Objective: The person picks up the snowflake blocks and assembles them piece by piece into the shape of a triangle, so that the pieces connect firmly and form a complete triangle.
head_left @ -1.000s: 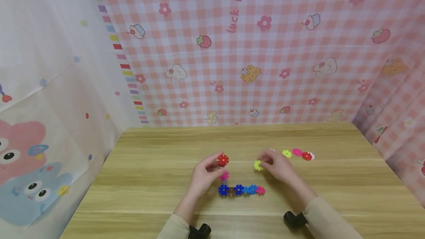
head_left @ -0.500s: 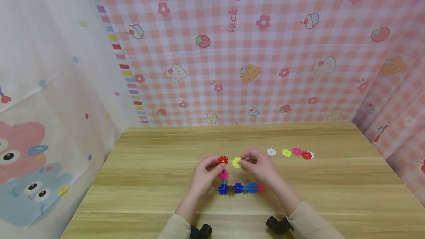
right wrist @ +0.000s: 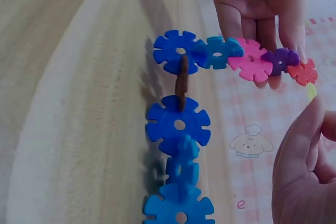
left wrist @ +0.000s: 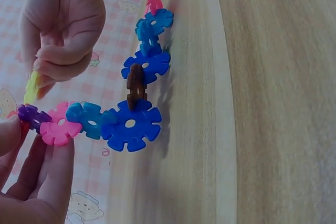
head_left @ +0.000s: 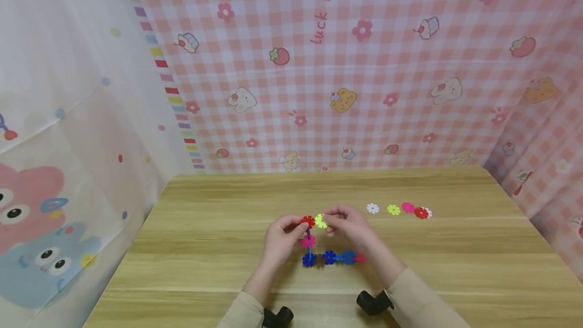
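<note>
A chain of notched snowflake discs bends in an L: a red disc at one end, then purple, pink and teal ones, a dark blue corner disc, then a brown disc and more blue ones toward a pink disc. My left hand pinches the red disc between thumb and fingers. In my right hand a yellow disc is pinched, its edge against the red disc's edge. Whether their notches interlock I cannot tell.
Loose discs lie on the wooden table toward the back right: a white one, a yellow-green one, a pink one and a red one overlapping another white one. A checked pink cloth hangs behind the table.
My right hand has carried the yellow disc leftward until it meets the red one. A loose white disc, earlier mostly covered by that hand, is now visible. The left hand stays nearly still.
</note>
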A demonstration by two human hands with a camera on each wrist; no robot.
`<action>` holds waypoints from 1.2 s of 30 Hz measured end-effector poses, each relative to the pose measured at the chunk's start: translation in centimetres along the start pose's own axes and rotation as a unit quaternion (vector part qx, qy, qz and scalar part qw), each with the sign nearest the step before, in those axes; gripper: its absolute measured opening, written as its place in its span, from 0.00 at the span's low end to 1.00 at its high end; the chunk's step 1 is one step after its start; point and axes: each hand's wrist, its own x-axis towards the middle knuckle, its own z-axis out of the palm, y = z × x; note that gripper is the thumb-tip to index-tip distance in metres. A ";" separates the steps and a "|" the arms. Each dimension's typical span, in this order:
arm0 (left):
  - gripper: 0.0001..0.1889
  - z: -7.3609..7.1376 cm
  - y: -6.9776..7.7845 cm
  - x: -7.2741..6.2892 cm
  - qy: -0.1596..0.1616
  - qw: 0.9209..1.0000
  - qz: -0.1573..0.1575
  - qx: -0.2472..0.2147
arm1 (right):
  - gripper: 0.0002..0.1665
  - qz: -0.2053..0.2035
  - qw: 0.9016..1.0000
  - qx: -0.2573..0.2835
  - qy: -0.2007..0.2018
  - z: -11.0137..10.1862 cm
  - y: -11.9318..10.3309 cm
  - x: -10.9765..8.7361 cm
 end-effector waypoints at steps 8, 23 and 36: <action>0.02 0.4 -2.4 1.0 0.009 1.000 0.007 0.000 | 0.07 0.050 0.996 0.051 -0.056 -0.5 -0.2 0.4; 0.03 0.7 -2.6 1.1 0.018 0.999 0.010 0.030 | 0.02 0.093 0.987 0.109 -0.068 0.2 -0.2 0.5; 0.24 0.1 -2.8 1.5 -0.053 0.990 0.072 0.112 | 0.03 0.080 0.992 0.085 -0.046 -0.1 0.0 0.0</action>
